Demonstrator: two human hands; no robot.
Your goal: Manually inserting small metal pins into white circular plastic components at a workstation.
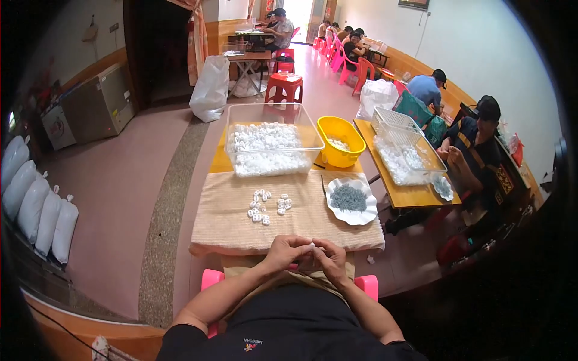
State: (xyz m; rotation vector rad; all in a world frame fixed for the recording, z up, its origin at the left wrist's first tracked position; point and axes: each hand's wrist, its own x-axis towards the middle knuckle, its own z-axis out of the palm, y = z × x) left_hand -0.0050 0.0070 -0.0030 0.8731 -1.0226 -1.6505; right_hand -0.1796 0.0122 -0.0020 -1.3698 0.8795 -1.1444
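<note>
My left hand [284, 254] and my right hand [330, 260] meet just off the near edge of the table. Both are closed, their fingertips pinching a small white plastic piece [312, 245] that is mostly hidden by the fingers. Beyond them, several small white plastic parts with holes [259, 215] lie in loose groups on a beige towel [223, 210]. To the right on the towel is a white scalloped plate [361, 218] heaped with small grey-blue pieces [349, 197].
A clear bin [232, 144] of white parts and a yellow basket [341, 157] stand at the table's back. On the right, a side table [400, 195] bears more white parts, with a person [475, 138] beside it. A red stool [284, 84] stands behind; white sacks [36, 201] line the left.
</note>
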